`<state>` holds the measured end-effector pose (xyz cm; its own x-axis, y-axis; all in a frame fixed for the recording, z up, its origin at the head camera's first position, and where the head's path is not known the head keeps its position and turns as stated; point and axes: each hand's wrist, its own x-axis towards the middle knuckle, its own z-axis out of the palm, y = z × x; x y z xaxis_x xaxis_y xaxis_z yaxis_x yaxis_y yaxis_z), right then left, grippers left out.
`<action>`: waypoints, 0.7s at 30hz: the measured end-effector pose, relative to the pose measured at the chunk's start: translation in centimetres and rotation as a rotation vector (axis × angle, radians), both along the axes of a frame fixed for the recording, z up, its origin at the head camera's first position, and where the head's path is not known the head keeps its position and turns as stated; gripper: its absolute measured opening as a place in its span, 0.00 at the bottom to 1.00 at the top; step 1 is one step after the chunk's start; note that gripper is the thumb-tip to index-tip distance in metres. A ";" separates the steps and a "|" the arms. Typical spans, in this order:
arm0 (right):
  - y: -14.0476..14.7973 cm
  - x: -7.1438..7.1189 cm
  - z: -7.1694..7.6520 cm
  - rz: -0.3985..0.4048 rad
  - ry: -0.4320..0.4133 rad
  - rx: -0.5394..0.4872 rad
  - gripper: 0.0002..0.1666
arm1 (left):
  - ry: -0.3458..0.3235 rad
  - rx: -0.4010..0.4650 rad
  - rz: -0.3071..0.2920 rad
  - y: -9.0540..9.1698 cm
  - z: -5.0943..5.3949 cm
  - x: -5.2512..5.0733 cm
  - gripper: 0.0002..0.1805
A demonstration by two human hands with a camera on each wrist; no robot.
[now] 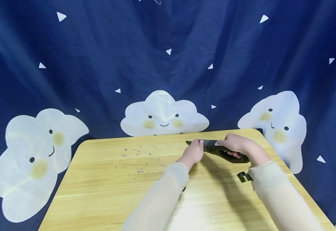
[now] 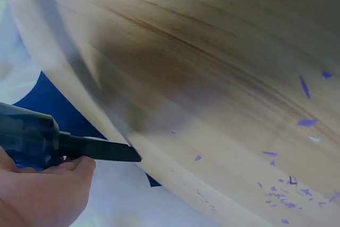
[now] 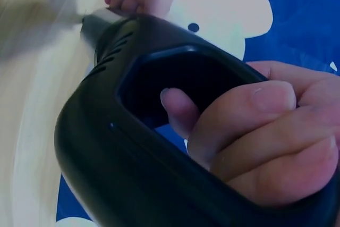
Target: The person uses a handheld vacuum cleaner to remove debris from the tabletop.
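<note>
A black handheld vacuum cleaner (image 1: 212,146) is held above the right side of the wooden table, its narrow nozzle (image 2: 103,149) pointing left. My right hand (image 1: 235,143) grips it by the loop handle; the right wrist view shows the fingers (image 3: 255,131) curled through the opening. At the front end, my left hand (image 1: 194,152) holds the vacuum near the base of the nozzle, with the fingertips partly hidden behind it. Small purple scraps (image 2: 306,123) lie scattered on the tabletop, left of the nozzle.
The light wooden table (image 1: 98,195) has rounded far corners. Behind it hangs a dark blue curtain (image 1: 144,70) printed with white clouds and triangles. A black clip-like piece (image 1: 244,176) sticks out at the right sleeve's cuff.
</note>
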<state>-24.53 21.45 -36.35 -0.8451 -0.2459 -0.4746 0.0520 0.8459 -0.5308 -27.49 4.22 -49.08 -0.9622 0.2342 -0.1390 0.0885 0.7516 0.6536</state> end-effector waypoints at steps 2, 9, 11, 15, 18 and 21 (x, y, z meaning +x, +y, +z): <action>0.2 -0.1 0.0 0.006 -0.010 -0.012 0.30 | 0.005 -0.021 -0.005 0.1 0.0 0.1 0.36; -0.2 -0.2 -0.7 -0.002 -0.002 -0.022 0.32 | -0.005 0.049 0.004 -0.4 -0.4 -0.2 0.36; -0.6 -0.3 -1.0 -0.004 0.002 -0.021 0.32 | -0.014 0.078 0.009 -0.7 -0.6 -0.4 0.35; -1.0 -0.4 -1.2 -0.014 0.006 -0.008 0.33 | -0.017 0.115 0.006 -1.0 -0.8 -0.8 0.34; -1.3 -0.6 -0.9 -0.016 0.007 0.012 0.33 | -0.026 0.133 0.007 -0.9 -0.7 -1.2 0.34; -1.6 -1.0 -0.3 -0.024 -0.014 0.020 0.31 | -0.047 0.157 0.021 -0.8 -0.7 -1.5 0.35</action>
<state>-25.52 19.82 -36.70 -0.8436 -0.2161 -0.4916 0.0796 0.8550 -0.5125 -28.96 3.38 -49.78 -0.9603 0.2367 -0.1477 0.0402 0.6412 0.7664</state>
